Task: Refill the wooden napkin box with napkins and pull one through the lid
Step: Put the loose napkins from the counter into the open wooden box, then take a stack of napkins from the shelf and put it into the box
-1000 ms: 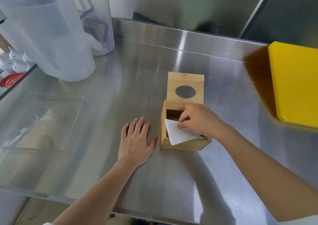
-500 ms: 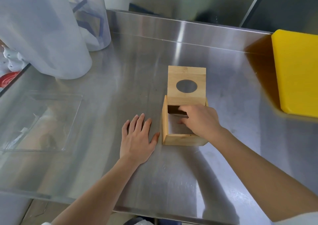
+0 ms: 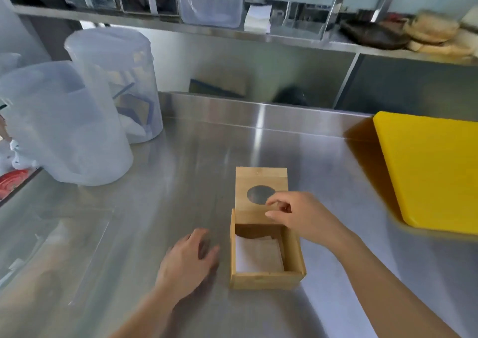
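Observation:
The wooden napkin box stands open on the steel counter. Its lid, with an oval hole, is swung back and lies flat behind it. White napkins lie flat inside the box. My right hand hovers above the box's back edge, in front of the lid, fingers loosely curled and holding nothing. Flat on the counter just left of the box rests my left hand, fingers apart. A small stack of white napkins sits on the upper shelf.
A yellow cutting board lies at the right. Two translucent plastic containers stand at the back left. A clear acrylic tray lies at the left. The shelf above holds bins and dishes.
My right hand pushed the napkin down into the box, then lifted out empty toward the lid. The camera tilted up, bringing the shelf into view. My left hand stayed beside the box.

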Demonstrator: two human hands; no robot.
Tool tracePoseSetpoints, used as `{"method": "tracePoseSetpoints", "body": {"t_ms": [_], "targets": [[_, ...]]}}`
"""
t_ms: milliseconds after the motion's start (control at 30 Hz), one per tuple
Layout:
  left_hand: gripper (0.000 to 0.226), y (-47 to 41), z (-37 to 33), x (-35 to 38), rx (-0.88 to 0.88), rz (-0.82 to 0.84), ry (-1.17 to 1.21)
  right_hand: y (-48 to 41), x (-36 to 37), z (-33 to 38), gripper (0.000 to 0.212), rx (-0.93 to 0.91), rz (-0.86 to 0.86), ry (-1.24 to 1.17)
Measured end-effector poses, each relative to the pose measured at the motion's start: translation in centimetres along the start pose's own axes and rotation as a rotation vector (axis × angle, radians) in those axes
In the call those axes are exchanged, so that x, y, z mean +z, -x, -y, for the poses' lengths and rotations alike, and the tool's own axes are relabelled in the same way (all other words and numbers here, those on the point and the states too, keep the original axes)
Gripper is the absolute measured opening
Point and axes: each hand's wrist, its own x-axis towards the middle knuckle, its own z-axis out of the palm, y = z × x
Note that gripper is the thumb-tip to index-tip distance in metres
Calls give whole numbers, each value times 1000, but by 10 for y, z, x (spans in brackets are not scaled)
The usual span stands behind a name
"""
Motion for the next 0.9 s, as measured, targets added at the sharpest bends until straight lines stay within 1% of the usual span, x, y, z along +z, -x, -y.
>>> {"method": "tracePoseSetpoints", "body": {"t_ms": [67, 133, 200, 267, 433, 567, 667, 800, 900], "targets": [[42, -30, -15, -26, -43, -27, 127, -13, -15, -2, 25, -3, 7, -41], [37, -66, -36, -57, -14, -70, 242, -33, -33, -2, 22, -21, 8, -84], [24, -101, -61, -91, 68, -112, 319, -58, -55, -1, 12, -36, 3, -101], [13, -134, -90, -127, 148, -147, 317, -85, -83, 2, 5, -36, -20, -112], [5, -210, -167, -213, 302, -210, 401, -151, -163, 23, 9, -96, -91, -97], [6, -266, -218, -266, 350, -214, 331, -206, -230, 44, 13, -103, -170, -92], [22, -304, -241, -288, 355, -255, 282, -248, -263, 52, 12, -122, -270, -140], [30, -354, -254, -288, 330, -253, 309, -306, -270, 43, 18, -101, -411, -233], [33, -394, -254, -267, 315, -237, 287, -347, -258, 26, 16, -60, -437, -304]]}}
